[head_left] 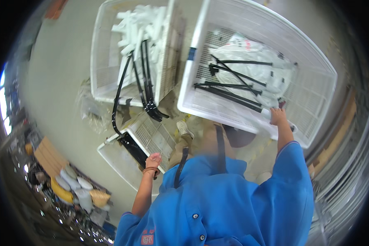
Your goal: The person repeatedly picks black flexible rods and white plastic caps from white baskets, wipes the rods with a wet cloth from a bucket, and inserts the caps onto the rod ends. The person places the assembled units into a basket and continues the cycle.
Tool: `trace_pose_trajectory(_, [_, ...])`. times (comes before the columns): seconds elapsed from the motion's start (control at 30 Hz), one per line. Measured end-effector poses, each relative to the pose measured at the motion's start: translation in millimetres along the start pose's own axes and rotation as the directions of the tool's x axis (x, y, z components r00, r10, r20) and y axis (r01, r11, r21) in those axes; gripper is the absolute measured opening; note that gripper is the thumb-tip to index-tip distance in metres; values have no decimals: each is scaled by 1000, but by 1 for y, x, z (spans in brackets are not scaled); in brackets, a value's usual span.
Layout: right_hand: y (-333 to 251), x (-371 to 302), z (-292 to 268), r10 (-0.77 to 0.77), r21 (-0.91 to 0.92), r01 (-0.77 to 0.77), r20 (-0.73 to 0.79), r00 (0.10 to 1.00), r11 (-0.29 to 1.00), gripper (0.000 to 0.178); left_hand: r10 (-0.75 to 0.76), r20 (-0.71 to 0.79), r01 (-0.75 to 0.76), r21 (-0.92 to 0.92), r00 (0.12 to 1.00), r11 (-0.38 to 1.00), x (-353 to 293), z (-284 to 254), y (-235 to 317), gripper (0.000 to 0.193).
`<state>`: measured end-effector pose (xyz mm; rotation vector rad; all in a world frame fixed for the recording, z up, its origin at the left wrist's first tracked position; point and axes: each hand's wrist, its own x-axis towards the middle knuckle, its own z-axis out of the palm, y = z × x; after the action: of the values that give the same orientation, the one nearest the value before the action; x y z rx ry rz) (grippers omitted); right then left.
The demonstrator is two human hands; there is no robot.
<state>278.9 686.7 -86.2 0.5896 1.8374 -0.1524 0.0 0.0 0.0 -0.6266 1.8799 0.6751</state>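
My right hand (278, 117) is at the near rim of the large white bin (320, 110) on the right. Its fingers close on the white-sleeved end of a black tube (238, 98) that slants away inside. Several more black tubes (244, 62) lie there over a crumpled white plastic bag (250, 51). My left hand (153, 159), its fingers curled and with nothing visible in them, hovers by the edge of a smaller white bin (110, 153). Dark parts (133, 148) lie in that bin.
A tall white bin (95, 61) at the far left holds many white foam tubes (141, 26). Several bent black tubes (149, 90) lean out over its near rim. Clear plastic wrap (92, 108) lies on the floor beside it. Filled sacks (76, 184) sit at the lower left.
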Motion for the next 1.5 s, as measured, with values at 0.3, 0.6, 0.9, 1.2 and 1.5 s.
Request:
trace_pose_trajectory(0.3, [-224, 10, -131, -481, -108, 636, -753, 450, 764, 3, -108, -44, 87, -339, 993, 937, -6, 45, -59, 29])
trace_pose_trajectory(0.6, [-602, 26, -128, -329, 727, 602, -509, 795, 330, 35, -39, 139, 114, -588, 990, 801, -11, 62, -144, 24])
trace_pose_trajectory(0.9, [-587, -39, -195, 197, 645, 711, -764, 615, 281, 38, -49, -16, 23, -710, 999, 704, -16, 31, -256, 17])
trace_pose_trajectory(1.2, [-370, -449, -219, -395, -122, 728, -893, 216, 674, 31, 760, -225, -793, -150, 609, 591, -37, -101, -63, 38])
trace_pose_trajectory(1.5, [-287, -591, -133, -414, -343, 490, -909, 40, 801, 42, 877, 215, -903, -83, -430, -422, -321, -15, 150, 74])
